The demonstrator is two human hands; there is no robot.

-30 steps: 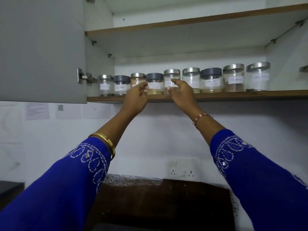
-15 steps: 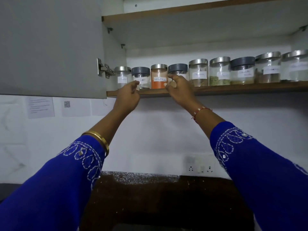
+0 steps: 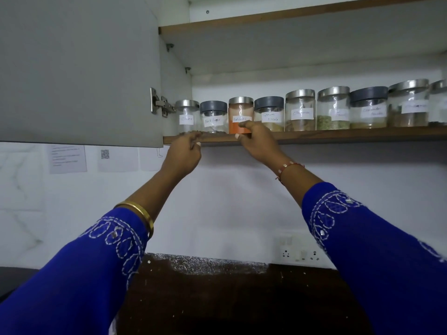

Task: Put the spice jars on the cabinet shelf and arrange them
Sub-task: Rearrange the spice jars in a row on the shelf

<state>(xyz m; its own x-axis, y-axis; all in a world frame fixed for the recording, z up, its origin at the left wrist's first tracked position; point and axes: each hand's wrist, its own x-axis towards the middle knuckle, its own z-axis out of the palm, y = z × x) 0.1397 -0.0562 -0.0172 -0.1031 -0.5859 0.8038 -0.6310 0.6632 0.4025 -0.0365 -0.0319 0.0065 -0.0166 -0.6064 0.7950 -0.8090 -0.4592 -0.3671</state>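
1. Reaching up from the bottom of the view, two arms in blue embroidered sleeves (image 3: 79, 269) rise toward the cabinet, over a dark counter (image 3: 217, 298) below.
2. The left hand (image 3: 185, 153) sits at the front edge of the wooden shelf (image 3: 338, 136), under the clove and black pepper jars; its grip is loosely curled and holds nothing.
3. The right hand (image 3: 257, 141) touches the lower front of the red chilli jar (image 3: 240, 114) with its fingertips; whether the grip closes around the jar I cannot tell.
4. On the shelf stands a row of labelled spice jars, close side by side: cloves (image 3: 186, 116), black pepper (image 3: 213, 116), red chilli, garam masala (image 3: 269, 112), cinnamon (image 3: 300, 108), and more running out to the right.
5. The grey cabinet door (image 3: 77, 68) hangs open at the left.
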